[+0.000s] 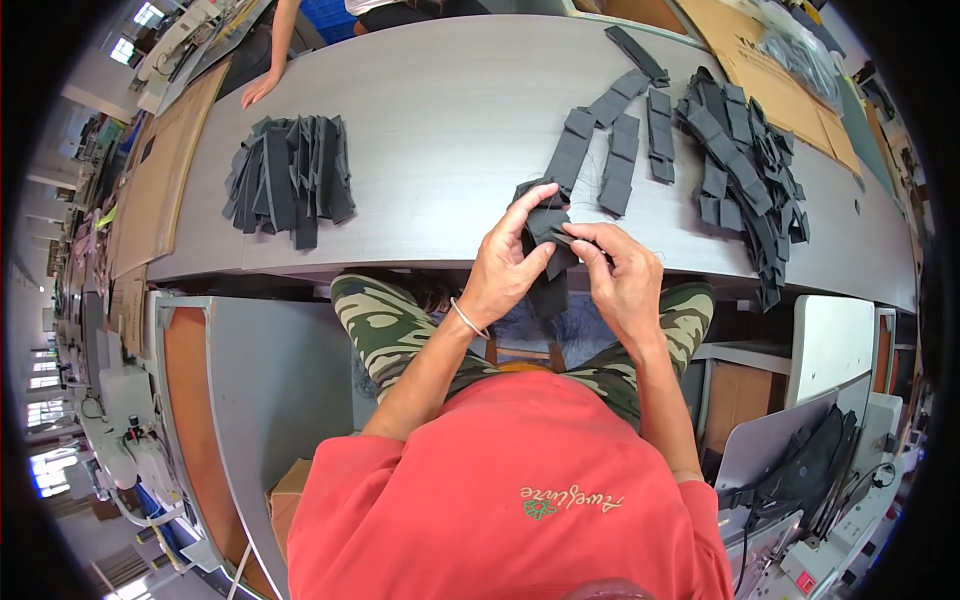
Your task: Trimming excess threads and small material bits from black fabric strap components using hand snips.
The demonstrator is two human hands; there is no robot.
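My left hand [503, 262] grips a dark grey fabric strip [543, 222] at the table's near edge, thumb in front and fingers behind. One end of the strip hangs below the edge. My right hand [622, 272] is closed, pinching a small slim metal tool [562, 236] against the fabric; most of the tool is hidden, so its exact kind does not show. From the held fabric a chain of joined folded pieces [570, 145] runs away across the table. Loose threads lie beside it, near another short strip [620, 165].
A stack of dark fabric strips [290, 175] lies at the left, and a larger heap of folded strips [740, 165] at the right, partly over the near edge. Another person's hand [262, 90] rests at the far left. Cardboard [775, 80] covers the far right.
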